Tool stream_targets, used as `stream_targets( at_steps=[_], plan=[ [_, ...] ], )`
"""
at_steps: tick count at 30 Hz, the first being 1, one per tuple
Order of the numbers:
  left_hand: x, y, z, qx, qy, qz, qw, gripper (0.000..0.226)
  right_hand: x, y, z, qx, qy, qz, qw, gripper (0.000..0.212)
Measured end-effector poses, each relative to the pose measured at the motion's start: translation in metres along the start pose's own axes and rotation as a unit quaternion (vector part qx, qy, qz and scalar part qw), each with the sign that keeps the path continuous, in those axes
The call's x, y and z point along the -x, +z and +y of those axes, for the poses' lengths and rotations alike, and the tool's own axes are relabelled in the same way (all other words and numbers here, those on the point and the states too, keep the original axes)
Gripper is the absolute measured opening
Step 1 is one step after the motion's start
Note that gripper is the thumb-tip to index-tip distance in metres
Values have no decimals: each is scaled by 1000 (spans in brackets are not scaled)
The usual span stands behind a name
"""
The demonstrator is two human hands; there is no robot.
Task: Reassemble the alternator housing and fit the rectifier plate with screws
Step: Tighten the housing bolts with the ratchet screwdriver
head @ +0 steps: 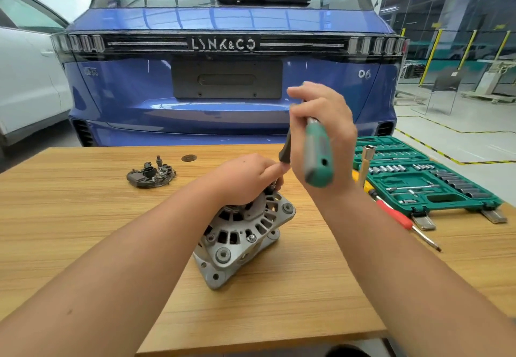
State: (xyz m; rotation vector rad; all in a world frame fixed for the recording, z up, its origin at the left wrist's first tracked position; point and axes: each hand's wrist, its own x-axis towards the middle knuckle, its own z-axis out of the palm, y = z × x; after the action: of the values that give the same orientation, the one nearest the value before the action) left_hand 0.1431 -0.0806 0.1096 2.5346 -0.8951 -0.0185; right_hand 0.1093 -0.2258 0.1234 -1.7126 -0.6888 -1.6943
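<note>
Alternator reassembly, mid-stage, with all positions given relative to the alternator housing (243, 241). The wooden table (83, 231) carries the whole job, and behind its far edge stands the rear of a blue car (229, 83). To the right of the housing lies an open green socket set (430, 178), with a red-handled screwdriver (393, 214) between the two, just in front of the case. The housing itself rests tilted near the middle of the table; its two cast halves appear mated, and one screw head (251, 238) shows on the near face, so the closing of the shell is judged largely done. The left hand (245, 178) rests on top of the housing, its fingers curled toward the far upper edge, where they seem to pinch a small fastener or steady the tool tip; what exactly they hold cannot be told. Just above and to the right, the right hand (321, 136) is wrapped firmly round the blurred green handle of a screwdriver (318, 153), whose dark shaft end points down toward the left fingertips. The rectifier plate (152, 175), dark and bristling with parts, lies well apart to the far left of the housing, not yet fitted. Judged remaining: finish the housing fasteners, then seat the plate and drive its screws.
</note>
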Motion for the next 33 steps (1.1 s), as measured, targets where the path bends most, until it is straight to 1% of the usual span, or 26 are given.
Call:
stream_targets(
  at_steps=[2,4,6,8,10,14,16,18,19,21,23,25,26,27,28,29,31,33],
  plan=[
    [1,0,3,3,-16,4,1000,49,-9,-4,8,18,-35,-70,997,4],
    [2,0,5,-5,-24,11,1000,52,-13,-13,17,45,-68,-148,986,11],
    [4,-1,6,-6,-30,12,999,49,-17,-22,23,67,-113,-220,967,25],
    [5,-2,7,2,-26,7,1000,46,-28,-32,30,85,-165,-292,938,45],
    [6,-2,9,6,-23,0,1000,46,-47,-42,35,98,-224,-353,903,58],
    [6,-1,8,3,-26,1,1000,45,-89,-51,39,107,-337,-435,828,64],
    [3,0,4,3,-28,-3,1000,43,-102,-52,36,111,-366,-466,798,65],
    [0,1,0,0,-24,3,1000,41,-108,-50,28,122,-368,-489,781,66],
    [-1,2,0,-5,-19,9,1000,43,-108,-48,23,136,-341,-507,780,67],
    [-4,3,-1,-15,-12,12,1000,46,-109,-39,12,197,-226,-548,781,68],
    [-5,4,-3,-24,-10,10,1000,47,-110,-24,7,251,-85,-563,783,64],
    [-5,5,-5,-28,-10,11,999,46,-114,-10,7,246,96,-558,787,60],
    [-5,5,-6,-26,-10,13,1000,46,-115,-5,10,216,206,-549,781,54],
    [-5,6,-6,-24,-10,14,1000,47,-115,-3,13,175,312,-534,766,49],
    [-5,5,-6,-23,-9,16,1000,47,-114,-2,15,132,398,-518,746,47],
    [-5,5,-6,-23,-9,17,1000,48,-110,-5,16,89,460,-499,729,47],
    [-5,5,-5,-25,-9,15,1000,47,-99,-11,19,11,535,-459,709,49],
    [-6,5,-5,-25,-9,13,1000,47,-89,-16,22,-81,574,-409,705,44]
  ],
)
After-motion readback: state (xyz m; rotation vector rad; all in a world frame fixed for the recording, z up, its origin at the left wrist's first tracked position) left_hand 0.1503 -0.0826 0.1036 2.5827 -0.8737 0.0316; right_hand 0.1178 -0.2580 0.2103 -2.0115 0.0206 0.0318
